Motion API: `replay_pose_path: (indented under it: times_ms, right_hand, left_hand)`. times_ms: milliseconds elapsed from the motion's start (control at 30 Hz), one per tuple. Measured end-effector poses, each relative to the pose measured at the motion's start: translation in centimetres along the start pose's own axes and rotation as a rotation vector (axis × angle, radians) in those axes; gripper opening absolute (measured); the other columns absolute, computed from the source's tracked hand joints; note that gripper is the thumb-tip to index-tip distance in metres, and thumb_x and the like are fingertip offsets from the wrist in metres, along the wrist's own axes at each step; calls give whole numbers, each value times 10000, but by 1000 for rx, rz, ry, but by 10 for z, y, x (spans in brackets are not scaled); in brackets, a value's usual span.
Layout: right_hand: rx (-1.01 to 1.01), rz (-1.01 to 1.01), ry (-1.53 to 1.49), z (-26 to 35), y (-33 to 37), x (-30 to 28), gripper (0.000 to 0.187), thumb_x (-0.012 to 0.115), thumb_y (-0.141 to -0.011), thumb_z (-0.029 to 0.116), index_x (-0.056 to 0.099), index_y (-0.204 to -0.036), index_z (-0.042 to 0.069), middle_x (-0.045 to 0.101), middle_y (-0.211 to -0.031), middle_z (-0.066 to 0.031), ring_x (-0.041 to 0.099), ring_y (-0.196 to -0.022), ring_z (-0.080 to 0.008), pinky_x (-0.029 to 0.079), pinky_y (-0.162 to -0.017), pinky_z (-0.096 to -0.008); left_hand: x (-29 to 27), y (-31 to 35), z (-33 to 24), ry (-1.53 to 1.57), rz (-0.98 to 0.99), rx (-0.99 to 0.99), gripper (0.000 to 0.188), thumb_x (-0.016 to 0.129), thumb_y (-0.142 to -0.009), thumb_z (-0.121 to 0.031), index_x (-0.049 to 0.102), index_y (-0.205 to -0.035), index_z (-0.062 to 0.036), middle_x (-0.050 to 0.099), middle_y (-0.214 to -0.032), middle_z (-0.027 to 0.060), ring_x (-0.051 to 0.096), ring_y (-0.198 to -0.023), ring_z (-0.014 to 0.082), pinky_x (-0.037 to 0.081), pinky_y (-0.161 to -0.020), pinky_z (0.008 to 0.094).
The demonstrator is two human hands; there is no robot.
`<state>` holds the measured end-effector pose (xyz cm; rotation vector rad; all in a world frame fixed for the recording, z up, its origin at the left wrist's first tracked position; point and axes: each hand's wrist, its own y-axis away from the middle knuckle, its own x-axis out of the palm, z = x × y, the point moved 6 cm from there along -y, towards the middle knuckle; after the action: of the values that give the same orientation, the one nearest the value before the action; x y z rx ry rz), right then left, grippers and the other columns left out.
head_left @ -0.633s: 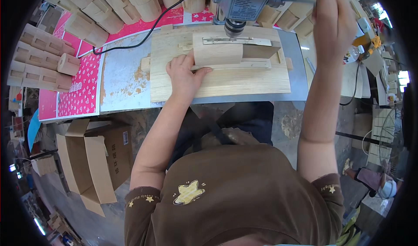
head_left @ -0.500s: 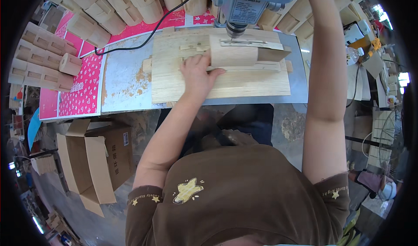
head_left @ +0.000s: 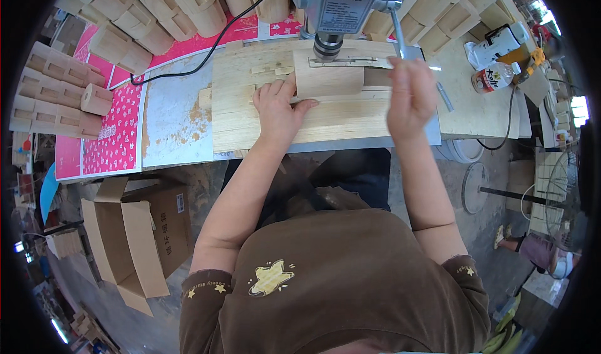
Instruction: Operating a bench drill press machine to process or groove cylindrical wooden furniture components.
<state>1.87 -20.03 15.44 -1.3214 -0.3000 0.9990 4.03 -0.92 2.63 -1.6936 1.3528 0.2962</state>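
Note:
A pale wooden block with a curved face lies on a flat wooden board under a grey-blue bench drill. My left hand grips the block's left end, fingers bent and thumb along its near edge. Over a narrow slot strip on the block's top hangs the drill chuck; the bit's tip is hard to make out. My right hand, slightly blurred, is closed around the lower end of the drill's metal feed lever, to the right of the block.
Many slotted wooden cylinders stand stacked at the left and back. A black cable crosses the table. At the right are a plastic bottle and a small metal ruler-like piece. An opened cardboard box sits on the floor.
My right hand has come down and toward me from beside the drill head, and the lever now points toward me. My left hand stays on the block.

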Motion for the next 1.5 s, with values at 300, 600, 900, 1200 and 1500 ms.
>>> replay_pose_path:
  times_ms: [300, 600, 900, 1200, 1500]
  right_hand:
    - [29, 22, -55, -8, -15, -5, 116, 532, -877, 71, 637, -875, 20, 570, -716, -48, 539, -699, -178, 411, -871, -363]
    - [231, 111, 38, -51, -172, 27, 311, 479, -914, 233, 637, -913, -35, 594, -721, -102, 524, -637, -167, 421, -627, -273]
    - [168, 622, -42, -61, -34, 22, 288, 614, -838, 113, 564, -1106, 19, 604, -904, -80, 576, -894, -204, 429, -825, -347]
    - [388, 766, -166, -70, 52, -11, 273, 662, -760, 67, 608, -1019, -1, 575, -841, -135, 543, -808, -283, 427, -729, -330]
    - [305, 761, -224, -37, 62, -9, 262, 682, -718, 29, 625, -972, 3, 603, -882, -93, 565, -858, -238, 434, -768, -304]
  left_hand:
    - [1, 1, 2, -19, -4, -18, 634, 779, -617, -339, 591, -1166, -84, 572, -824, 30, 509, -849, 236, 307, -880, 414]
    - [-1, -7, 8, 150, 115, -173, 566, 805, -586, -323, 648, -1080, -97, 576, -838, 15, 524, -874, 194, 267, -895, 418]
    - [0, -13, 15, 232, 66, -84, 478, 831, -538, -285, 683, -948, -89, 586, -858, 6, 537, -903, 176, 260, -919, 410]
    - [-112, -14, 66, 462, 155, -100, 407, 848, -534, -139, 685, -893, -35, 586, -790, -1, 553, -753, 124, 432, -722, 278]
    - [-279, -22, 127, 237, 56, -545, 345, 831, -648, -196, 690, -890, 5, 595, -738, -16, 521, -670, 65, 418, -621, 228]
